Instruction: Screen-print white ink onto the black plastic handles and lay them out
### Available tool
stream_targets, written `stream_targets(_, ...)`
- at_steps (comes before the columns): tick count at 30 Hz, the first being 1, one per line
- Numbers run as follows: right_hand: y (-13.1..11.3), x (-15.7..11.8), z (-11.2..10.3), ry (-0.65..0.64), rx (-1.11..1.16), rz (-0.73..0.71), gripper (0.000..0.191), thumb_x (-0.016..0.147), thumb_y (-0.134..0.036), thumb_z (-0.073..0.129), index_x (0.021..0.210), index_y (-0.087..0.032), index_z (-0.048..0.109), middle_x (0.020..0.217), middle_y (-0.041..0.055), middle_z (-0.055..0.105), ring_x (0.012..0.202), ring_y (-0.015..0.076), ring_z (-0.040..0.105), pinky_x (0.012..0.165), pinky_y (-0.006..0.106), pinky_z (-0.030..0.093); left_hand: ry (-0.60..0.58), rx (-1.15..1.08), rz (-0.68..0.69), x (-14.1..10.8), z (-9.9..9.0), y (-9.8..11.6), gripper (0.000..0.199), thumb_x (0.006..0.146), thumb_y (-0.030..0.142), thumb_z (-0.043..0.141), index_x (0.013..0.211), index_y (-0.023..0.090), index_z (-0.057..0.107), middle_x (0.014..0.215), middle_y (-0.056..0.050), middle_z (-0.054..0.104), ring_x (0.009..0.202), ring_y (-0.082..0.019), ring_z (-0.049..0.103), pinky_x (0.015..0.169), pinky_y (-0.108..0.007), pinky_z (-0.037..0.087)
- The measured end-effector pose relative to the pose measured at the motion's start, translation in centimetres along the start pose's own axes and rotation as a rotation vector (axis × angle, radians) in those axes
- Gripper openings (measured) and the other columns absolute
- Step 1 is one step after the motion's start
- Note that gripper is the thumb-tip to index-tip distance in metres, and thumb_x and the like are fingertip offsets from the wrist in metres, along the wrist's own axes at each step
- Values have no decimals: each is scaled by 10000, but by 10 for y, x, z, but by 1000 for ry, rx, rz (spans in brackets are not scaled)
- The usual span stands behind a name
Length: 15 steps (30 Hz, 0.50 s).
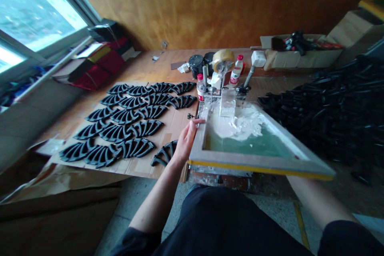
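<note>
A screen printing frame (196, 150) with a green mesh is tilted over the bench in front of me. Thick white paste (247, 124) is smeared on the mesh, and a clear block (228, 103) sits at its far side. My left hand (186, 138) is at the frame's left edge, closed on it, with one digit stretched across the top face. My right forearm reaches in below the frame's near right side; the hand itself is hidden under it. Just left of my left wrist, a black curved ribbed part (164, 154) lies on cardboard.
Rows of black ribbed parts (120, 116) cover the cardboard at left. Metal clamp posts (248, 78), bottles (236, 71), dark tubs (196, 66) and a tape roll (223, 61) stand behind the frame. A heap of black pieces (327, 116) lies at right, below an open carton (300, 59).
</note>
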State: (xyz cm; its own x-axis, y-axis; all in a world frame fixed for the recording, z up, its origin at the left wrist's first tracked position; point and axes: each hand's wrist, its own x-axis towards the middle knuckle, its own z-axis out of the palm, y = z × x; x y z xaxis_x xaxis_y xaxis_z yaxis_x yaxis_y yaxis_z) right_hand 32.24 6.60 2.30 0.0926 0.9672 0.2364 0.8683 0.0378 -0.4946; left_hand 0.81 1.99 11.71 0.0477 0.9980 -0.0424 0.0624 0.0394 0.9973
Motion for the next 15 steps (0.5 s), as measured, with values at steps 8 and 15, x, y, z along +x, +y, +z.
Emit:
stream_targets(8,-70,40,5,42,-42,-370,614,721,-324,766,1271,-182,532,1365,152,470,1174,302,501,960,449,445,-8,245,-252,-18,0,-119,608,859,473,533,1402,211,450,593,71,405,506,-80,362,487,-190,285)
stream_targets(15,-88,-10,28,-369,-127,-558,158,838,-117,534,907,-195,652,898,56,662,891,210,584,765,306,433,1,310,-302,-9,0,-132,568,838,479,543,1342,218,523,617,47,506,507,-103,448,485,-202,351)
